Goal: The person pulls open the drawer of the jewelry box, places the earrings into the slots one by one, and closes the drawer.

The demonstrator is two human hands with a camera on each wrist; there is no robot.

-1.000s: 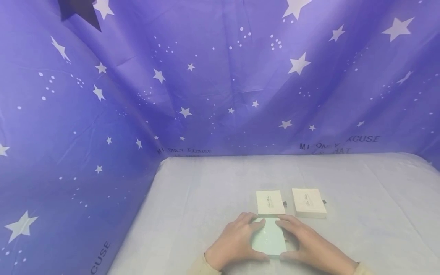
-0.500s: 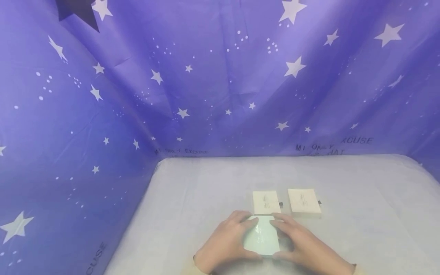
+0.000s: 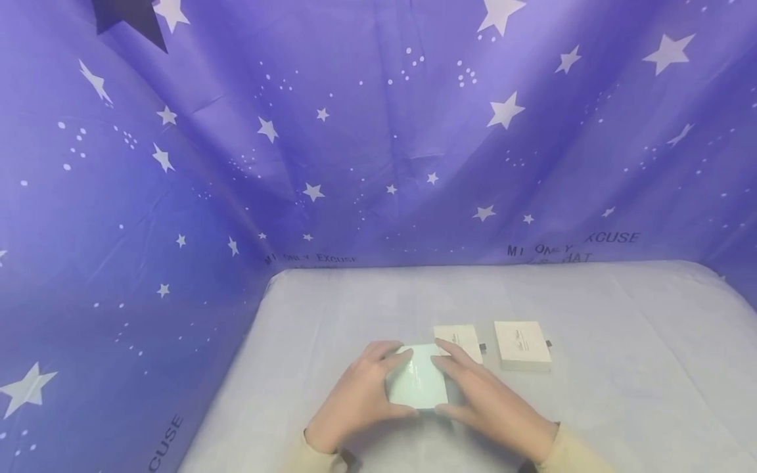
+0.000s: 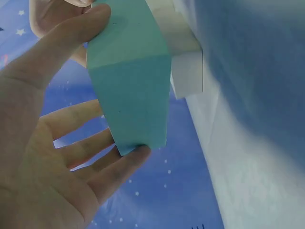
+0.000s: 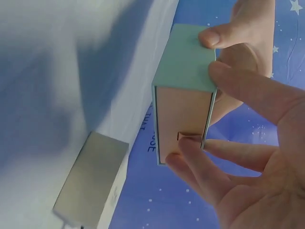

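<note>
Both hands hold a mint-green drawer box [image 3: 418, 381] above the bed-like white surface. My left hand [image 3: 362, 389] grips its left side, thumb on the near face and fingertips at the far edge, as the left wrist view shows with the green box [image 4: 131, 95]. My right hand [image 3: 489, 402] grips the other side. In the right wrist view, its fingers touch the beige drawer front [image 5: 178, 109] by a small tab [image 5: 189, 137], while the thumb presses the green face. The drawer sits flush in its sleeve. Behind the hands lies a cream box [image 3: 458, 334], partly hidden.
A second cream box [image 3: 522, 343] with a dark tab and printed script lies farther right. The surface wears a pale cloth [image 3: 627, 368]. A purple star-patterned curtain [image 3: 367, 131] hangs along the back and left.
Both hands have raised the green box off the cloth and shifted it left and away from me, so it now overlaps the nearer cream box in view. The cream boxes stay put.
</note>
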